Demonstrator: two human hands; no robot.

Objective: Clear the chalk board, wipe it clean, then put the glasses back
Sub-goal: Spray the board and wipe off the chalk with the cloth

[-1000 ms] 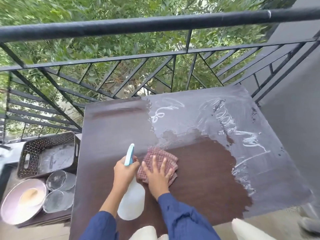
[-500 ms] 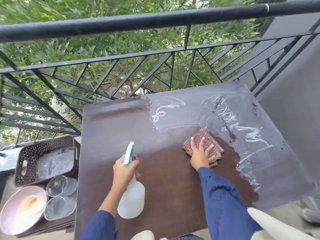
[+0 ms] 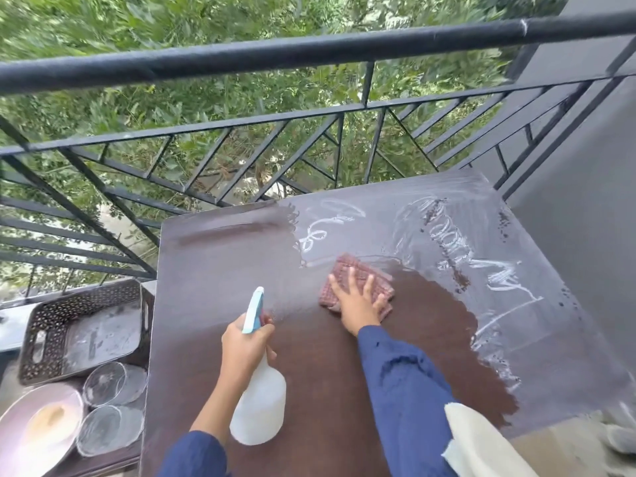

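The dark brown chalk board (image 3: 213, 280) lies flat in front of me, wet and dark in its middle, with white chalk marks (image 3: 457, 249) on its far and right parts. My right hand (image 3: 358, 301) presses flat, fingers spread, on a red checked cloth (image 3: 351, 270) near the board's centre. My left hand (image 3: 244, 346) grips a white spray bottle (image 3: 260, 404) with a blue nozzle, held over the board's near left. Two clear glasses (image 3: 113, 380) lie on their sides left of the board.
A dark perforated basket (image 3: 44, 325) and a pale bowl (image 3: 38, 428) sit on the low surface at the left beside the glasses. A black metal railing (image 3: 309, 53) runs along the far side, with trees beyond. A grey wall (image 3: 585, 187) rises on the right.
My right hand has swept the cloth from the near centre out to the right and up, then back left toward the board's centre. The wet patch has grown. The left hand and bottle barely moved.
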